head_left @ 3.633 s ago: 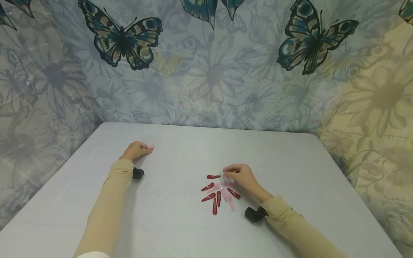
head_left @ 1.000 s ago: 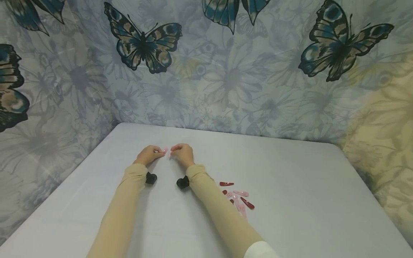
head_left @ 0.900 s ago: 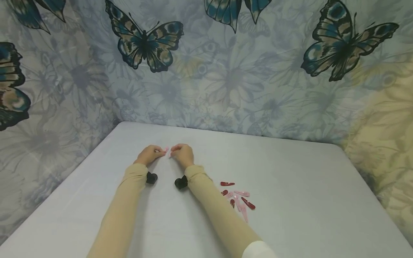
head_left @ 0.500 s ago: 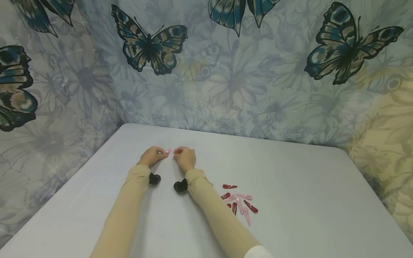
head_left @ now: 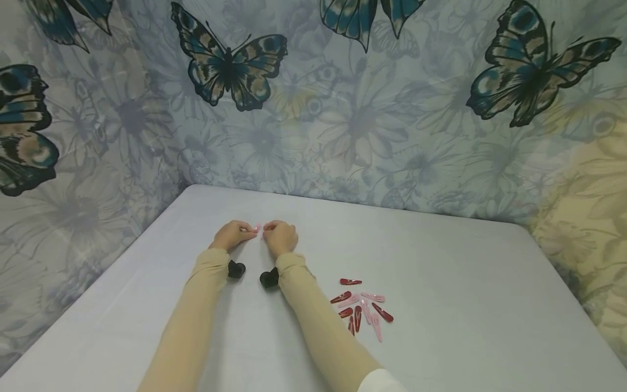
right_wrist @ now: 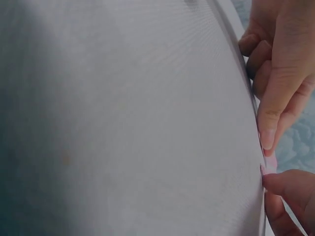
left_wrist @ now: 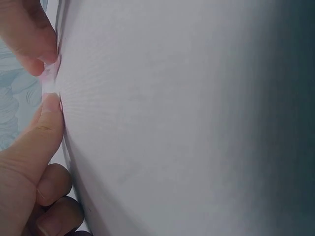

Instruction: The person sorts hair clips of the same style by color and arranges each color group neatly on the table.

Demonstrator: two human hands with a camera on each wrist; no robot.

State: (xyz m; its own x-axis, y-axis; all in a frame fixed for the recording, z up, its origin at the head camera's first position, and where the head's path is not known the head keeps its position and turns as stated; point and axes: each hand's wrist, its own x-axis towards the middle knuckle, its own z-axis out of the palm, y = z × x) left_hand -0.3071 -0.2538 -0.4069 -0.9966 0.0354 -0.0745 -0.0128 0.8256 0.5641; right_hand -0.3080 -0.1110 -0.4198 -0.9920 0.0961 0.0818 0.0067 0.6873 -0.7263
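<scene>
In the head view my left hand [head_left: 232,236] pinches a pink snap hair clip [head_left: 257,227] between thumb and fingertips at the far left of the table. Just to its right, my right hand [head_left: 280,237] pinches a second pink hair clip [head_left: 263,235], mostly covered by its fingers. The fingertips of both hands are close together, near the tabletop. Seen from the left wrist, the left thumb [left_wrist: 42,130] lies straight along the clip while the other fingers curl under. Pink shows between the two hands in the right wrist view.
Right of my right forearm lies a loose cluster of red hair clips [head_left: 382,313] and pink hair clips [head_left: 376,328], the forearm close against its left side. White cloth covers the table [head_left: 465,283]. Behind it stands a butterfly-patterned wall covering [head_left: 357,120].
My right hand has left the clip cluster and come far left beside my left hand, carrying a pink hair clip. Over the last second both hands stay nearly still, fingertips drawing slightly closer.
</scene>
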